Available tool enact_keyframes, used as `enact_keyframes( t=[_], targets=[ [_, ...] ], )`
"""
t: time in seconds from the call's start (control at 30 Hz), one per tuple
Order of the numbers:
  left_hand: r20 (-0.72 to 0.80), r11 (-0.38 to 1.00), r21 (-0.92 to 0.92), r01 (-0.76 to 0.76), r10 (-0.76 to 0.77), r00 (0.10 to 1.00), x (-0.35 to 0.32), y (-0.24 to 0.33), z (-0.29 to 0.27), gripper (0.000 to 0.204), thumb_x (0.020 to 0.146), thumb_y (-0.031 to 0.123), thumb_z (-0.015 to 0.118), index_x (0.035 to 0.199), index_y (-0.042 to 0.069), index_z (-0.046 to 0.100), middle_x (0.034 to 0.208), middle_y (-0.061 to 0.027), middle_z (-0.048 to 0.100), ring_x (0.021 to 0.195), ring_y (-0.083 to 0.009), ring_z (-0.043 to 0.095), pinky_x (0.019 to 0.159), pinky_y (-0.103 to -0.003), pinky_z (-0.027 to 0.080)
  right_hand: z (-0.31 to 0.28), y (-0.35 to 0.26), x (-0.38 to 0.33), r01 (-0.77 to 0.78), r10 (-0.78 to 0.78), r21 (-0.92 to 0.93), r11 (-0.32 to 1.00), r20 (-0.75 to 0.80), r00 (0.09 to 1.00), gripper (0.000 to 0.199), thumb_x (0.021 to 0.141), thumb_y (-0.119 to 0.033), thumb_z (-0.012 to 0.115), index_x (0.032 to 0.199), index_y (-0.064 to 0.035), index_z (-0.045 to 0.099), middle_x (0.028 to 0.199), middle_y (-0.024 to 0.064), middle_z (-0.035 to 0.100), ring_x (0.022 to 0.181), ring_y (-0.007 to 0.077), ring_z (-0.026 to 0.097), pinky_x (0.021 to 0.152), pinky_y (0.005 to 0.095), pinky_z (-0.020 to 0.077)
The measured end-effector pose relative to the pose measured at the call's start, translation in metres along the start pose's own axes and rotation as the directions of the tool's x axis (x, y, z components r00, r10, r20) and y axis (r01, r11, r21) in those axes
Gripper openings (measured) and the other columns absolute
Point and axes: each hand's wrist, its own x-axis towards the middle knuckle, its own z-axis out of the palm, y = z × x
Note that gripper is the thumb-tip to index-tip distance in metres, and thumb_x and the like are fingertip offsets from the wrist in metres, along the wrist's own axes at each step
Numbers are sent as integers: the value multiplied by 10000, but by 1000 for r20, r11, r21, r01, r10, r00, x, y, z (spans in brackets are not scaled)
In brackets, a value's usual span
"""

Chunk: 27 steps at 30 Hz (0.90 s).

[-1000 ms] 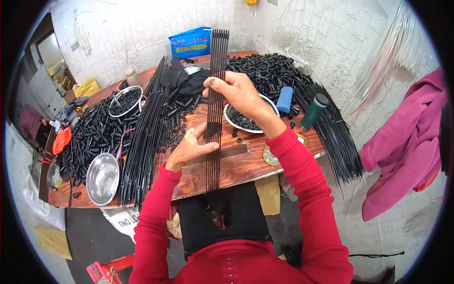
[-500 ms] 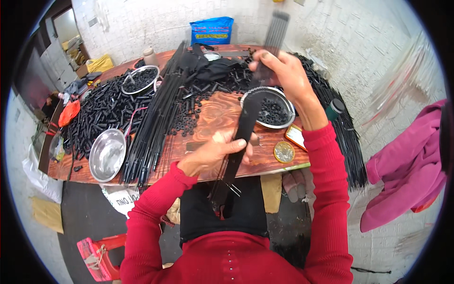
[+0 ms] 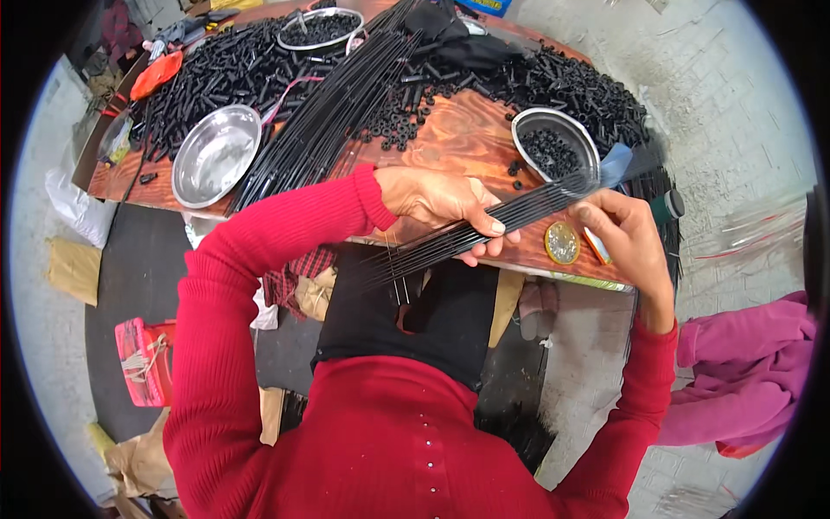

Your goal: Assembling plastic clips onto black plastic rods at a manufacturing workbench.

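Note:
My left hand point(image 3: 450, 210) is closed around a bundle of thin black rods point(image 3: 538, 204), thumb on top. The rods slant from above my lap up to the right, and their far ends are blurred. Beside the bundle's right part, my right hand point(image 3: 629, 238) has its fingers curled and the thumb pressed toward them. Its fingertips are close to the lower edge of the rods; whether they pinch one cannot be made out. Just beyond the bundle stands a metal bowl point(image 3: 593, 143) of small black rings. A round yellow-rimmed tin point(image 3: 562, 243) lies below the rods.
On the wooden table point(image 3: 458, 130), a long pile of black rods point(image 3: 324, 121) lies left of middle. Black tubular pieces point(image 3: 220, 73) are heaped at the left, near a shiny metal bowl point(image 3: 216, 156). A dark green bottle point(image 3: 667, 208) stands right; a red plastic stool point(image 3: 147, 359) is lower left.
The rod bundle has swung from steep to a low slant toward the right. My right hand has come down and right from its upper end. The whole view has shifted toward me.

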Motion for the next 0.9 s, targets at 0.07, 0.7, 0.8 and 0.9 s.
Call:
enact_keyframes(
  t=[0.07, 0.7, 0.8, 0.9],
  targets=[
    [-43, 993, 60, 98, -95, 995, -1, -3, 16, 272, 971, 89, 576, 1216, -24, 546, 924, -105, 676, 742, -161, 681, 696, -324, 625, 21, -25, -2, 382, -407, -335, 861, -6, 913, 240, 858, -120, 707, 1050, 16, 660, 1010, 133, 693, 957, 279, 661, 872, 367, 511],
    [285, 55, 921, -387, 583, 761, -15, 0, 86, 330, 880, 124, 641, 1177, -9, 585, 1093, -179, 644, 988, -338, 646, 828, -402, 519, 127, 67, -88, -549, 255, 518, 656, 532, 807, 295, 1022, -302, 546, 911, -36, 613, 673, -23, 560, 589, 56, 521, 549, 224, 435],
    [400, 533, 712, -456, 227, 888, -51, -8, 102, 178, 954, 120, 620, 1098, 23, 654, 1063, -117, 671, 1000, -253, 657, 856, -352, 520, 124, 64, -92, -489, 283, 610, 623, 407, 868, 300, 1019, -309, 549, 911, -33, 601, 683, -23, 560, 600, 58, 525, 556, 222, 442],
    [80, 853, 520, 48, -105, 991, -58, -51, 78, 305, 962, 163, 635, 1226, 19, 587, 1085, -83, 680, 1032, -180, 646, 899, -328, 509, 131, 55, -90, -426, 304, 682, 594, 299, 904, 264, 1018, -261, 538, 919, -25, 602, 696, -14, 558, 606, 67, 528, 568, 222, 446]
  ],
)
